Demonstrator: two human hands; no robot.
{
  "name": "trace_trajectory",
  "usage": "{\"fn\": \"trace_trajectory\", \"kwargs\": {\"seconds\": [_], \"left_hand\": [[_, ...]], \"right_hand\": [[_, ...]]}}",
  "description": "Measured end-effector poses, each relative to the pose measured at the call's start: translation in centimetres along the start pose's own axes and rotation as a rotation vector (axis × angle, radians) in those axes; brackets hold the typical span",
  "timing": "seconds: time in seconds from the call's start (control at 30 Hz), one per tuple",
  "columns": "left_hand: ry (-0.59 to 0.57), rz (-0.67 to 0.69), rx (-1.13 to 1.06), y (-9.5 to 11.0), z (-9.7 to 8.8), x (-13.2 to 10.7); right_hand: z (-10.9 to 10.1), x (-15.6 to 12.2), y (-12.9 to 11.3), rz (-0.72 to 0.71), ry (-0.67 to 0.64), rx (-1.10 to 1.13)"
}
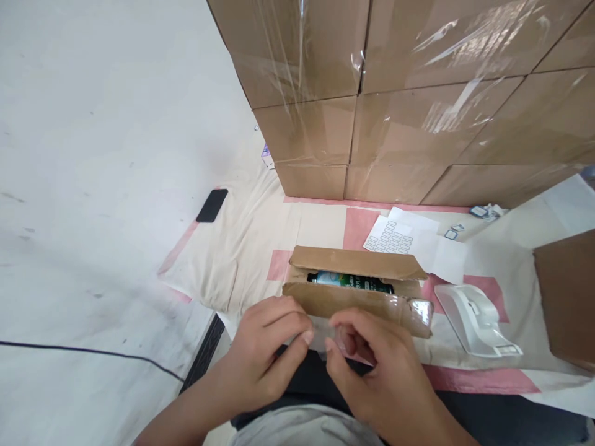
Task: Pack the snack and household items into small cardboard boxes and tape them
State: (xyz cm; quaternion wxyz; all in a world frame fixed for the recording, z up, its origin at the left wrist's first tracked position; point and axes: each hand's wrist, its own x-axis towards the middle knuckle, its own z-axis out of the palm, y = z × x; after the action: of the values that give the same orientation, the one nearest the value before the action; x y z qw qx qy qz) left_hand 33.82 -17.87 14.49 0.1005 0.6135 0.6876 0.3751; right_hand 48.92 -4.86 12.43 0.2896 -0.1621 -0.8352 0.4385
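My left hand [272, 347] pinches one end of a see-through piece of clear tape [320, 334], fingers curled with the thumb against them. At its other end my right hand [376, 365] grips it between thumb and fingers, where a curved clear edge shows, perhaps part of a roll. Just beyond both hands lies a long cardboard box [357, 263], its top flaps parted. Inside it rests a dark item with a blue and green printed label [351, 280], mostly hidden by the flaps. To the right stands a white tape dispenser [478, 322].
Tape-wrapped cartons [316, 133] are stacked at the back. White label sheets [395, 235] lie behind the box, a black phone [212, 205] at the left. Another brown carton [567, 297] stands far right. A black cable [93, 351] runs along the left.
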Motion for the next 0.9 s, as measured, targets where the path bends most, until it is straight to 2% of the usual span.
{"fn": "trace_trajectory", "kwargs": {"seconds": [0.1, 0.27, 0.43, 0.5, 0.6, 0.7, 0.8, 0.9], "left_hand": [[-0.066, 0.02, 0.055, 0.0, -0.9, 0.0], [-0.194, 0.1, 0.144, -0.3, -1.3, 0.1], [-0.21, 0.083, 0.145, -0.3, -0.8, 0.0], [-0.183, 0.04, 0.11, -0.2, -0.7, -0.1], [-0.062, -0.022, 0.079, -0.1, -0.9, 0.1], [0.004, -0.036, 0.044, -0.1, -1.7, 0.8], [-0.028, -0.016, 0.013, -0.3, -2.3, 2.0], [-0.133, -0.07, -0.013, -0.7, -2.2, 3.8]], "right_hand": [[-1.0, 0.0, 0.1, 0.014, -0.007, 0.047], [-0.8, 0.7, -0.1, 0.055, -0.201, 0.203], [0.6, 0.6, -0.1, 0.051, -0.158, 0.164], [0.7, 0.3, -0.2, -0.007, -0.089, 0.093], [-0.3, -0.2, 0.0, -0.144, 0.051, -0.022], [-2.3, 0.2, 1.1, -0.248, 0.188, -0.329], [-3.5, 1.1, 3.3, -0.246, 0.089, -0.677], [-3.1, 1.5, 5.3, -0.208, -0.041, -0.79]]}}
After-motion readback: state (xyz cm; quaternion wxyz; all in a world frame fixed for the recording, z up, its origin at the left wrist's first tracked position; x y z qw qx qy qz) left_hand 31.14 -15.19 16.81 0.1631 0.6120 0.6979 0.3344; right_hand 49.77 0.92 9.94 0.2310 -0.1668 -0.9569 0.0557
